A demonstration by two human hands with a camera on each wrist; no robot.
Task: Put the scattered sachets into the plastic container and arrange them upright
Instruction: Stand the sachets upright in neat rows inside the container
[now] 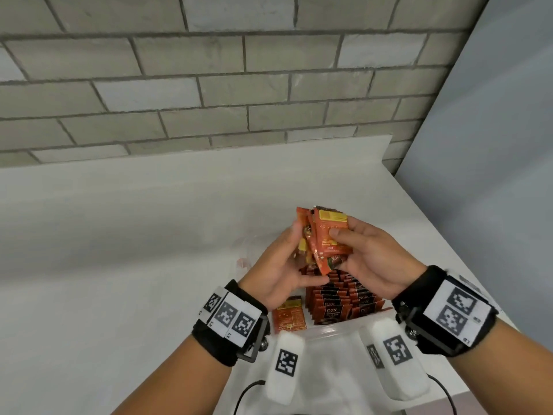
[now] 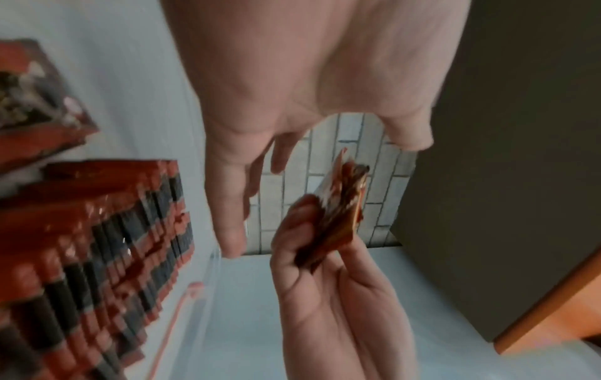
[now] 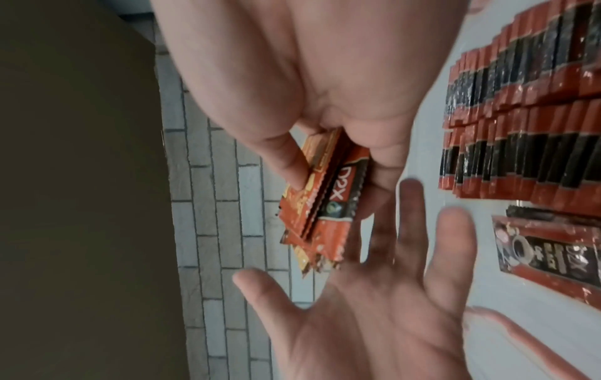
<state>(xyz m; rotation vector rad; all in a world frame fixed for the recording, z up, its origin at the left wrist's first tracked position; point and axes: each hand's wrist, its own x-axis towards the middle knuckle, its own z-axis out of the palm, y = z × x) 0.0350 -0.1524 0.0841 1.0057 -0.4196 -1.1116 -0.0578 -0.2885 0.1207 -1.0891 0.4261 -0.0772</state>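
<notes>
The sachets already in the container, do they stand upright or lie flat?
Upright: the sachets in the container stand on edge in tight rows. One loose sachet lies flat beside them.

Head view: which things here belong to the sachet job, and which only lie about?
Job:
- bunch of sachets, pinched by right hand; open left hand beside it
- upright rows of sachets in plastic container
- flat sachet left of the rows

Lying about:
- white table
- brick wall
</notes>
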